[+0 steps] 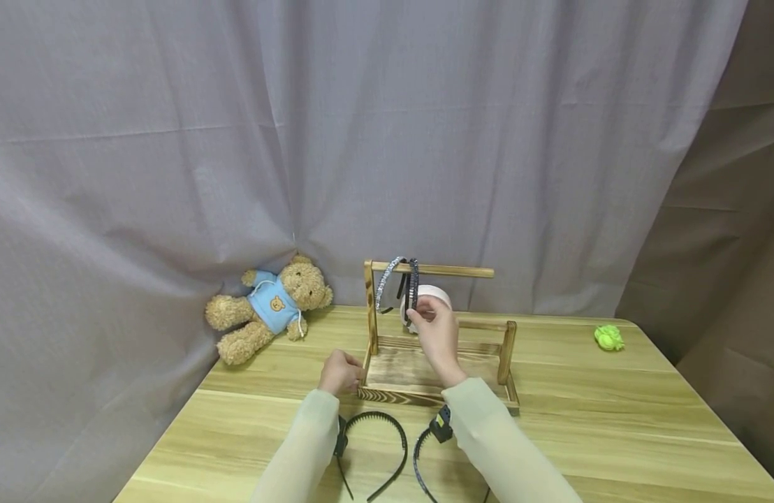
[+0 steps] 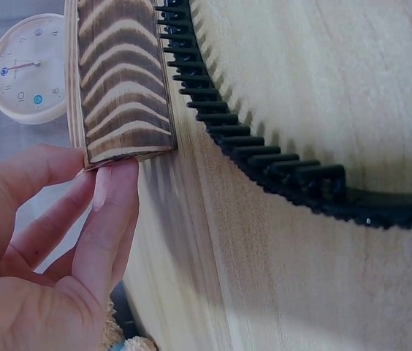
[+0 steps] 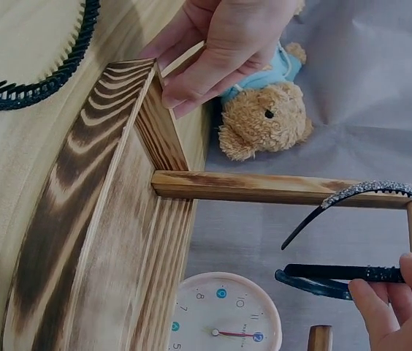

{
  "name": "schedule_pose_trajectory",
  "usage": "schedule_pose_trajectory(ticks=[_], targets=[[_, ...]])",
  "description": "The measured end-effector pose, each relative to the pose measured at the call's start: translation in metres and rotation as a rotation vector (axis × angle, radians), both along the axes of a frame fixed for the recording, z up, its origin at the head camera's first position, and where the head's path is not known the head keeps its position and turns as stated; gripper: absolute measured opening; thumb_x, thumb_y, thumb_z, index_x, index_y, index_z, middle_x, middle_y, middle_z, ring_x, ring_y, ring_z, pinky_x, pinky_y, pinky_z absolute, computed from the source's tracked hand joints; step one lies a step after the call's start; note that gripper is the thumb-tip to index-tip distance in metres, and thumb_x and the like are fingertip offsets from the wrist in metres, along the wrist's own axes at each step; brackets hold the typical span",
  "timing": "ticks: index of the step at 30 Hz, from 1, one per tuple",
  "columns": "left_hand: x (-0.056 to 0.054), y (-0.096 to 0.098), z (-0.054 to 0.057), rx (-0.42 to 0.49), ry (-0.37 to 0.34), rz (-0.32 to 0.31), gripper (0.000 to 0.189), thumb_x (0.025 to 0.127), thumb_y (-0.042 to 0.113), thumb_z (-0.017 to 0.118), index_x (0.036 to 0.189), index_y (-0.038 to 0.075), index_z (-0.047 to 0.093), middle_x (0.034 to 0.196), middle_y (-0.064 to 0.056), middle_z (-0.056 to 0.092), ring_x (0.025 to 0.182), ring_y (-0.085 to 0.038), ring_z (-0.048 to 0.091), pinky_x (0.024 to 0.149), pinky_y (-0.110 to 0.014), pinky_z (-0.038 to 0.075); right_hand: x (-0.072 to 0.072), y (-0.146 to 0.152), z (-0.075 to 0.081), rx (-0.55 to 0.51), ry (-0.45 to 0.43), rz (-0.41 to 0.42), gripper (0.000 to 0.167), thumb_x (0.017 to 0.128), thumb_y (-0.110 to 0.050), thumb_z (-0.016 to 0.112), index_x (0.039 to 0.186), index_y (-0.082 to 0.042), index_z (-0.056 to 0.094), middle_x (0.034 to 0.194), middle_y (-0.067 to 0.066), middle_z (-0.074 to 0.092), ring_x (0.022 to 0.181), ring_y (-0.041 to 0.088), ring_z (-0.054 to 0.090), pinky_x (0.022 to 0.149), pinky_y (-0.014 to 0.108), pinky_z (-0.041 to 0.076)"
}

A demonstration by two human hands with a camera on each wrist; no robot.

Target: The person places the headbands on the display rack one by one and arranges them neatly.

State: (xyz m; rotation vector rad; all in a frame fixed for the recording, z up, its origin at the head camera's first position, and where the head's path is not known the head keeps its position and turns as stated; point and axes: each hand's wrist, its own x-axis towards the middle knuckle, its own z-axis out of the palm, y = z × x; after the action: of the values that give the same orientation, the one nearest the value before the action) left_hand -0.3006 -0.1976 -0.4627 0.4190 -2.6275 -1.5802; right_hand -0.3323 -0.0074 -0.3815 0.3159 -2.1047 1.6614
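Note:
A wooden rack point(image 1: 399, 397) with a tray base stands on the table, with an upright post and a top bar point(image 1: 456, 270). My left hand point(image 1: 341, 372) grips the base's front left corner, thumb and fingers on the striped front board point(image 2: 126, 80). High at the bar, my right hand point(image 1: 437, 337) pinches the lower part of a dark headband point(image 1: 414, 276), whose top overlaps the bar. Just left of it, a silvery glittery headband point(image 1: 383, 281) hangs over the bar near the post.
Two headbands lie near me: a black toothed one point(image 1: 404, 441) and a dark one point(image 1: 418, 462) by my right sleeve. A round clock point(image 3: 228, 300) stands behind the rack. A teddy bear point(image 1: 275, 307) leans at the left, and a lime-green thing point(image 1: 609, 338) lies far right.

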Motion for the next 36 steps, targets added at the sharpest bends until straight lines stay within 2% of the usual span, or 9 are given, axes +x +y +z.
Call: schedule_pose_trajectory(ticks=[8, 12, 17, 25, 36], targets=[[0.001, 0.001, 0.0, -0.008, 0.005, -0.002, 0.012, 0.084, 0.001, 0.07, 0.093, -0.007, 0.07, 0.084, -0.015, 0.067, 0.057, -0.015, 0.062, 0.055, -0.028, 0.059, 0.004, 0.004, -0.005, -0.037, -0.032, 0.078, 0.037, 0.084, -0.007, 0.076, 0.117, 0.005, 0.064, 0.116, 0.022, 0.067, 0.107, 0.035, 0.065, 0.097, 0.04, 0.054], [0.0, 0.001, -0.001, -0.008, 0.006, 0.0, 0.012, 0.084, 0.0, 0.07, 0.093, -0.007, 0.07, 0.084, -0.016, 0.067, 0.056, -0.014, 0.061, 0.054, -0.027, 0.059, 0.008, 0.01, -0.006, -0.06, -0.054, 0.098, 0.042, 0.084, -0.008, 0.076, 0.121, 0.005, 0.061, 0.121, 0.024, 0.064, 0.111, 0.036, 0.064, 0.1, 0.039, 0.053], [0.001, 0.001, 0.001, -0.003, 0.005, 0.007, 0.011, 0.084, 0.0, 0.07, 0.092, -0.006, 0.07, 0.082, -0.015, 0.067, 0.055, -0.014, 0.06, 0.053, -0.027, 0.058, 0.016, 0.024, -0.006, -0.038, -0.089, 0.128, 0.046, 0.085, -0.01, 0.075, 0.126, 0.004, 0.058, 0.124, 0.023, 0.063, 0.114, 0.036, 0.062, 0.1, 0.039, 0.052], [0.002, 0.001, 0.002, -0.012, -0.002, 0.01, 0.011, 0.083, 0.001, 0.07, 0.092, -0.006, 0.07, 0.08, -0.013, 0.066, 0.056, -0.015, 0.062, 0.053, -0.026, 0.057, 0.031, 0.047, -0.015, 0.077, -0.157, 0.091, 0.046, 0.085, -0.017, 0.076, 0.123, 0.002, 0.061, 0.118, 0.022, 0.067, 0.107, 0.032, 0.066, 0.094, 0.039, 0.056], [0.0, 0.001, 0.001, -0.009, -0.015, 0.016, 0.01, 0.083, 0.001, 0.071, 0.091, -0.004, 0.071, 0.082, -0.014, 0.067, 0.057, -0.017, 0.063, 0.051, -0.024, 0.056, 0.055, 0.067, -0.023, 0.159, -0.198, 0.123, 0.041, 0.085, -0.014, 0.076, 0.118, 0.005, 0.063, 0.111, 0.022, 0.068, 0.101, 0.032, 0.067, 0.088, 0.035, 0.058]])
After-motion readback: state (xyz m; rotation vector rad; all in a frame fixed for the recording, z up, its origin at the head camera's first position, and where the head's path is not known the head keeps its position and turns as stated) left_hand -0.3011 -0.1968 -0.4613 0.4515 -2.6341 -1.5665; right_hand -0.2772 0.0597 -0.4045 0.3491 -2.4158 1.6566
